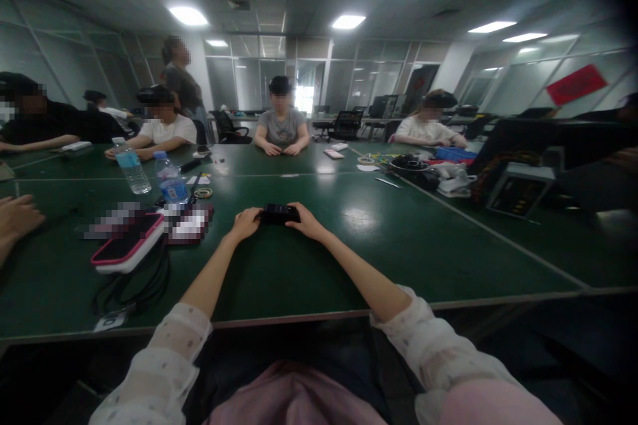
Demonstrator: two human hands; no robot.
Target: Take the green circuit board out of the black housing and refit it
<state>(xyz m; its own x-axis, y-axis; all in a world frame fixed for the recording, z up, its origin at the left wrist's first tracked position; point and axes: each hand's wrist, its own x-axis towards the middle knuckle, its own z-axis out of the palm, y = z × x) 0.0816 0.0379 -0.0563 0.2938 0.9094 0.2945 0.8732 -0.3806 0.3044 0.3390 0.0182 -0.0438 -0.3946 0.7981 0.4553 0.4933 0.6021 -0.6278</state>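
Both arms reach out over the green table (319, 265). Between the hands is a small black rectangular device (280, 212), with faint light marks on its upper face. My left hand (246, 223) grips its left end, fingers curled at the edge. My right hand (305, 220) closes on the right end, thumb toward the near side. The device sits on or just above the tabletop; I cannot tell which. Its exact kind is too dark and small to make out.
Left of my arms lie a pink-edged phone on a white block (127, 244), black cables (144, 279) and two water bottles (172, 179). Tangled wires and a boxy power supply (521, 189) stand right. A pen (387, 182) lies ahead. Several people sit around; another person's hand (20, 218) rests far left.
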